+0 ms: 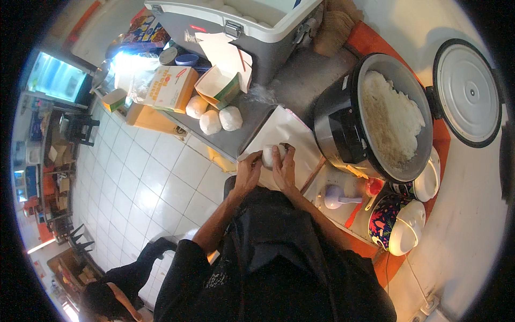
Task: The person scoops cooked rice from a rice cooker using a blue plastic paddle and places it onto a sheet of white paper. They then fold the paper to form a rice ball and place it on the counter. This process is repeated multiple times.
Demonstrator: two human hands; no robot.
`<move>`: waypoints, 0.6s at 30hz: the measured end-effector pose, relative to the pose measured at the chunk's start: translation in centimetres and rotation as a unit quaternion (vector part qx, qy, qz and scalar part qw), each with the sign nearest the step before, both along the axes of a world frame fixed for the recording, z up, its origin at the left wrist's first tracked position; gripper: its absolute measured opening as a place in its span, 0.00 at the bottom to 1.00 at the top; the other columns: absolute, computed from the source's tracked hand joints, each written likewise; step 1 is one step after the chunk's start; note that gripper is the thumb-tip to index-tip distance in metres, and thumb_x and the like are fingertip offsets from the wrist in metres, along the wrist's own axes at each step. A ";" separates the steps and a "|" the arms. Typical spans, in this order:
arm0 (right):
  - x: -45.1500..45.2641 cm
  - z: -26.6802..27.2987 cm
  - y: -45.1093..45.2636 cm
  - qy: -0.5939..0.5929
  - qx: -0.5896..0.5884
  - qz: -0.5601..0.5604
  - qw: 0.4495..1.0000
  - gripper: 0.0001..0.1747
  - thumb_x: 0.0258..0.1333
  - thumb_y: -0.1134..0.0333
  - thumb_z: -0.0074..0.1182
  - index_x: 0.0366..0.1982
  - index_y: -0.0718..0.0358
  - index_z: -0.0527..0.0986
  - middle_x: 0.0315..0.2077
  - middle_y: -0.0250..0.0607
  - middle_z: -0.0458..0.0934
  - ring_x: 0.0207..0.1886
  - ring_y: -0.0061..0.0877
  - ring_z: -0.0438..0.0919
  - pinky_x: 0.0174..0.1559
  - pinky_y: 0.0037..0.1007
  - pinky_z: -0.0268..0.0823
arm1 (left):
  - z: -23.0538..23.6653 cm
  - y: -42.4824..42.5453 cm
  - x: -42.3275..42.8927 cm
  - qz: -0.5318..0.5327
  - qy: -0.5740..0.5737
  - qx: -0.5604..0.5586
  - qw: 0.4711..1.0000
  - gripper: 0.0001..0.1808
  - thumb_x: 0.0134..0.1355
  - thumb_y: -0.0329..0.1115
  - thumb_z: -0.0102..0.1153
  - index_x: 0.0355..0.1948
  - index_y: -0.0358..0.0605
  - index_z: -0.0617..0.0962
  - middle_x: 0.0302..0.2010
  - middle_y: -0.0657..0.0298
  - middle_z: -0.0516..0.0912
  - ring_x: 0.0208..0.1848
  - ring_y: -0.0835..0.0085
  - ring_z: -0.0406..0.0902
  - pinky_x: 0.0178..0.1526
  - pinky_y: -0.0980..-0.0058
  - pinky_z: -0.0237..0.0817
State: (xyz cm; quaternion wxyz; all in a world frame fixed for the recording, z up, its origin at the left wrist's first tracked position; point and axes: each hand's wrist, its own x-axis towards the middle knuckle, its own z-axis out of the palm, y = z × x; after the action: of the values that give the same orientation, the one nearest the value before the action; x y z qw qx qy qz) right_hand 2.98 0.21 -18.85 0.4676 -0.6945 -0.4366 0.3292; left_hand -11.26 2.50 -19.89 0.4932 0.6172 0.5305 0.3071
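Between my left hand and my right hand is a white paper-wrapped bundle, round and about fist-sized. The fingers of both hands press its sides. It is held above a stack of white paper sheets at the counter's front. Several similar wrapped bundles sit together on the counter further left. To the right stands a large rice cooker, lid raised, partly filled with white rice.
A grey cooler box stands at the back, open at the top. Left of it are an open carton and a printed box. A lilac ladle and a patterned pot lie right. Another person is lower left.
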 end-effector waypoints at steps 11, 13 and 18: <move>-0.9 3.1 0.1 0.150 0.029 0.122 0.981 0.29 0.78 0.55 0.36 0.70 0.63 0.52 0.61 0.56 0.69 0.65 0.43 0.68 0.66 0.43 0.59 | 5.8 -0.6 -0.9 0.098 -0.186 -0.193 0.958 0.21 0.62 0.37 0.71 0.49 0.31 0.81 0.43 0.59 0.86 0.45 0.74 0.81 0.51 0.73 0.71; -0.6 3.0 -0.5 0.107 0.024 0.104 0.988 0.27 0.77 0.57 0.39 0.69 0.64 0.57 0.62 0.56 0.68 0.67 0.43 0.66 0.70 0.44 0.54 | 4.4 0.5 -1.7 0.157 -0.221 -0.192 0.943 0.20 0.61 0.37 0.72 0.47 0.31 0.82 0.43 0.59 0.86 0.45 0.74 0.81 0.51 0.73 0.72; 5.9 5.2 -5.8 -0.084 -0.017 0.092 0.992 0.24 0.70 0.66 0.50 0.64 0.63 0.65 0.63 0.53 0.68 0.69 0.44 0.64 0.70 0.46 0.53 | -2.3 6.8 -7.0 0.308 -0.083 -0.089 0.944 0.42 0.54 0.47 0.78 0.57 0.26 0.71 0.50 0.44 0.82 0.48 0.58 0.82 0.50 0.63 0.75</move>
State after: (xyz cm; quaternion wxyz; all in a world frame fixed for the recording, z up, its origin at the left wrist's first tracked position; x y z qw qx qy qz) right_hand 8.91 -5.64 -13.69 0.3847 -0.6846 -0.5309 0.3187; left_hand -18.27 9.26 -22.18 0.4696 0.3496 0.6770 0.4459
